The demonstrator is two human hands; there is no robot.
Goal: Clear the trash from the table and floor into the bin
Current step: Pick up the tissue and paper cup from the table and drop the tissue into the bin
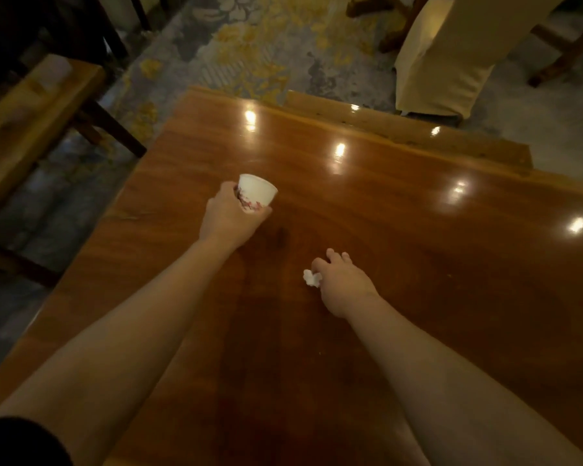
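My left hand [231,218] grips a white paper cup [257,193] with a reddish print, tilted with its mouth up and to the right, above the glossy wooden table [418,247]. My right hand [342,284] rests low on the table nearer to me, its fingers pinched on a small crumpled white tissue [312,278] that sticks out on the hand's left side. No bin is in view.
A wooden bench [31,129] stands left of the table on a patterned grey and yellow carpet [249,45]. A chair with a cream cover [451,55] stands beyond the far right edge. A second wooden slab [401,129] adjoins the table's far side.
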